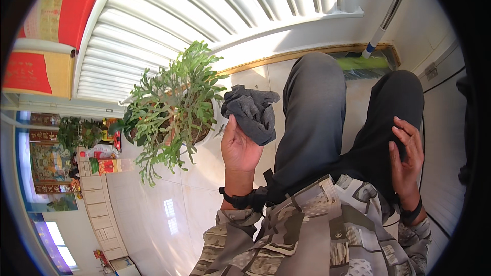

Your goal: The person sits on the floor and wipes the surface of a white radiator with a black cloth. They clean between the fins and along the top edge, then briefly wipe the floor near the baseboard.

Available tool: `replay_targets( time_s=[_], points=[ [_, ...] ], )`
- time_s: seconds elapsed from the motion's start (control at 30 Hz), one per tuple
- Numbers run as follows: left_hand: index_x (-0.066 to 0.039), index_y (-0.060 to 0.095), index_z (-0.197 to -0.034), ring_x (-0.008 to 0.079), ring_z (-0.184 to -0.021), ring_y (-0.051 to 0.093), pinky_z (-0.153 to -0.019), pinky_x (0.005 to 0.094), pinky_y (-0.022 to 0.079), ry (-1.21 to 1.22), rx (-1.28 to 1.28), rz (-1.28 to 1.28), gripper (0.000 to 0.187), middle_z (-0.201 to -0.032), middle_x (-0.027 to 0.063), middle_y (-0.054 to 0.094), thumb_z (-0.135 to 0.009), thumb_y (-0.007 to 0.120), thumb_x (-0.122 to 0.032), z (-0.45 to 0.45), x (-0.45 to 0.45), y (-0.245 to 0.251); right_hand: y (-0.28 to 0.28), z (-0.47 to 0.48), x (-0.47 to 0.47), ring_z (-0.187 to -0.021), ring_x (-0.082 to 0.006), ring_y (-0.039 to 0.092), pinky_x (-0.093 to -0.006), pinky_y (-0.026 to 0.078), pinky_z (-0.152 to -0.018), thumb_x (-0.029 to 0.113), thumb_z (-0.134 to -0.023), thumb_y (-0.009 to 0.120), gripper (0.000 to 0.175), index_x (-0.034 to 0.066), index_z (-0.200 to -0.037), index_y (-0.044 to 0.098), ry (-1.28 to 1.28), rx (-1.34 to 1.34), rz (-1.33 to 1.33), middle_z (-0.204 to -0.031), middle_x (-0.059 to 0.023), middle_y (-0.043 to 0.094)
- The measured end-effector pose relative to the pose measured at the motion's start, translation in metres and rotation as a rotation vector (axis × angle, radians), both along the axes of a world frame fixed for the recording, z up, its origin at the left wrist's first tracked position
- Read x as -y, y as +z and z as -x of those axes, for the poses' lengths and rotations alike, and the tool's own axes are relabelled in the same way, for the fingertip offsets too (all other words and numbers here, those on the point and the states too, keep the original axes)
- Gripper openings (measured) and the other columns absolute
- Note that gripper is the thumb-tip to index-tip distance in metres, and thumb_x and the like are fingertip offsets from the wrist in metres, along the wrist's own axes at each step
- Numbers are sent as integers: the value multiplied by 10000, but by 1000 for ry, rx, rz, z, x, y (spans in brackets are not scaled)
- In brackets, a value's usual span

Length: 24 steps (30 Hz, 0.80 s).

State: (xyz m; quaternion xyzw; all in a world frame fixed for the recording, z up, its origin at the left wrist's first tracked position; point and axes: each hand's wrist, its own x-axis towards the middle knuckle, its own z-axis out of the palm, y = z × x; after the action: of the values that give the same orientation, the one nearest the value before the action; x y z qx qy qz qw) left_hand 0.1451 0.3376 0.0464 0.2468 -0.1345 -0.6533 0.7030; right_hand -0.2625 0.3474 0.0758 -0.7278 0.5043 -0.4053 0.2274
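Note:
My left hand (241,143) holds a crumpled dark grey cloth (253,113), thumb on its near edge, palm turned up. Some of its fingers are hidden under the cloth. Just left of it stands a potted plant with flat, segmented green stems (180,111) in a white pot (211,126). My right hand (408,151) hovers at or rests by my right thigh, fingers apart, with nothing in it; whether it touches the trousers (314,103) I cannot tell. Each wrist wears a black strap.
A white radiator (184,11) runs along the wall behind the plant. At the upper right, a pole (383,27) reaches down to a green flat mop head (362,63) by the wooden skirting. Drawer cabinets (96,199) stand at far left, a white door or panel (445,122) at right.

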Motion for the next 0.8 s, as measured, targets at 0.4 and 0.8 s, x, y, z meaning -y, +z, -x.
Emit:
replay_targets(
  time_s=[0.4, 0.8],
  points=[
    [39, 601, -1394, 211, -1074, 731, -962, 355, 608, 260, 543, -413, 398, -1239, 124, 724, -998, 640, 44, -46, -25, -149, 12, 91, 50, -1441, -267, 557, -420, 458, -1197, 34, -1076, 609, 336, 59, -1402, 688, -240, -441, 389, -1527, -127, 605],
    [-13, 712, -1251, 328, -1107, 680, -971, 404, 545, 218, 1494, -220, 393, -1186, 161, 695, -879, 807, -97, -2, 101, -277, 0, 68, 65, -1497, -368, 489, -468, 365, -1247, 80, -1128, 462, 321, -48, -1321, 683, -295, -441, 187, -1542, -206, 572]
  ],
)
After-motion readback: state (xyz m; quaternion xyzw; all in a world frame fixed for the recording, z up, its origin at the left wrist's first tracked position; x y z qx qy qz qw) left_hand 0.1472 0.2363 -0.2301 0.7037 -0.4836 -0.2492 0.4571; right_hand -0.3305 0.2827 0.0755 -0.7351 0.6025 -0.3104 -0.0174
